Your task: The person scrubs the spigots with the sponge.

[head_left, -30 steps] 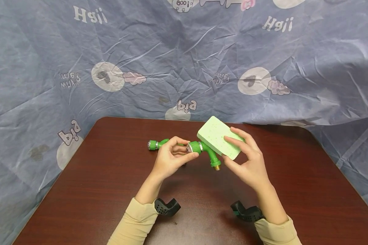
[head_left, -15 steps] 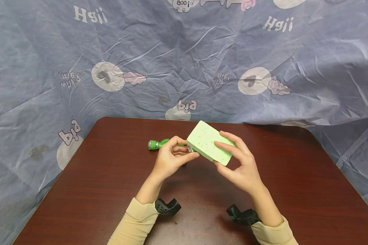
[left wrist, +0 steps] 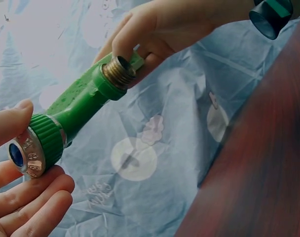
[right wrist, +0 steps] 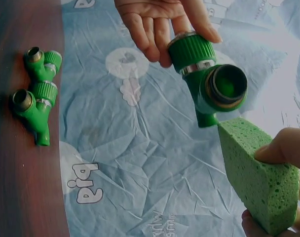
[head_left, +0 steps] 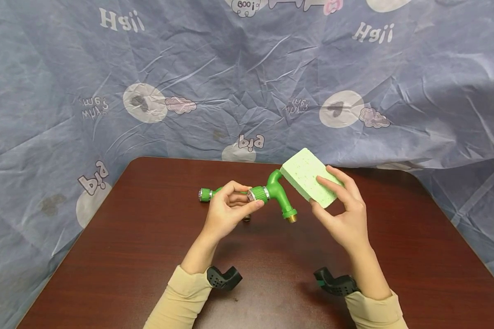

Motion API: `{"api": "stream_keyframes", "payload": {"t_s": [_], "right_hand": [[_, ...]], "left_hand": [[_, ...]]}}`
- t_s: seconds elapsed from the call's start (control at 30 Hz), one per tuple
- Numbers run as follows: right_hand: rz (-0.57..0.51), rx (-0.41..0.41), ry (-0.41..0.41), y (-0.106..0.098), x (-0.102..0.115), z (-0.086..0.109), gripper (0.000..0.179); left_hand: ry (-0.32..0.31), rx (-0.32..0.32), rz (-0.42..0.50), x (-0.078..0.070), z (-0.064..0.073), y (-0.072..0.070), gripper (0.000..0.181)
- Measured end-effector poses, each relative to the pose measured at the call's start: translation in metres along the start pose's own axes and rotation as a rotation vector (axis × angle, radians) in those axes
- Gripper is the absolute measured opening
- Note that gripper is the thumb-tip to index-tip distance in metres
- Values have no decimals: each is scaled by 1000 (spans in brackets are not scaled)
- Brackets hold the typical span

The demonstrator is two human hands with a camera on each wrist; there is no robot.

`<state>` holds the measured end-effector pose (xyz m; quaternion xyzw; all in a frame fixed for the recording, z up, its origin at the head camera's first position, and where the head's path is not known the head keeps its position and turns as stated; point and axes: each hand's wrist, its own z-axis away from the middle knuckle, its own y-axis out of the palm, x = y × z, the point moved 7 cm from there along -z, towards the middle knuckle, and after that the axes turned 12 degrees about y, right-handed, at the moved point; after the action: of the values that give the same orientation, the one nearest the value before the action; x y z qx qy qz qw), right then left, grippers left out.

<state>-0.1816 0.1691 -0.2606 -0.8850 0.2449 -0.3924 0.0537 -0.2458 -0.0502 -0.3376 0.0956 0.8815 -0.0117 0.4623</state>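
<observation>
My left hand [head_left: 226,212] pinches the ribbed knob of a green plastic tap [head_left: 277,189] between thumb and fingers, above the table. The tap's brass threaded end points down in the head view; in the left wrist view that thread [left wrist: 119,73] is plainly seen. A light green sponge [head_left: 308,178] is gripped by my right hand [head_left: 347,219], thumb on one side and fingers on the other. Its corner lies right by the curved end of the tap; whether they touch I cannot tell. In the right wrist view the tap's round opening [right wrist: 229,86] faces the camera.
Two more green taps, a nearer one [right wrist: 34,111] and a farther one [right wrist: 41,66], lie on the dark red-brown table [head_left: 148,256]. My left hand partly hides them in the head view. A printed grey-blue cloth [head_left: 230,82] hangs behind the table.
The sponge first went left and down across the tap, covering it, then back up and right, so the tap shows again. My left hand has barely moved; the tap is slightly turned.
</observation>
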Motion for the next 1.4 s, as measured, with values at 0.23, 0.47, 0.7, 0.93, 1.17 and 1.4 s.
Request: {"api": "stream_keyframes", "payload": {"t_s": [0.23, 0.47, 0.7, 0.93, 1.17, 1.4], "right_hand": [[66, 93, 57, 2, -4, 0, 42], [72, 192, 39, 10, -33, 4, 51], [58, 213, 58, 13, -45, 6, 51], [74, 203, 69, 14, -18, 4, 45], [81, 185, 95, 13, -7, 1, 42], [85, 133, 88, 8, -9, 0, 41]], "left_hand": [[51, -55, 54, -4, -2, -5, 28], [116, -118, 74, -6, -3, -7, 31], [103, -149, 192, -3, -3, -6, 35], [83, -146, 226, -1, -3, -5, 41], [-7, -97, 248, 2, -1, -3, 56], [48, -94, 185, -1, -2, -4, 53]]}}
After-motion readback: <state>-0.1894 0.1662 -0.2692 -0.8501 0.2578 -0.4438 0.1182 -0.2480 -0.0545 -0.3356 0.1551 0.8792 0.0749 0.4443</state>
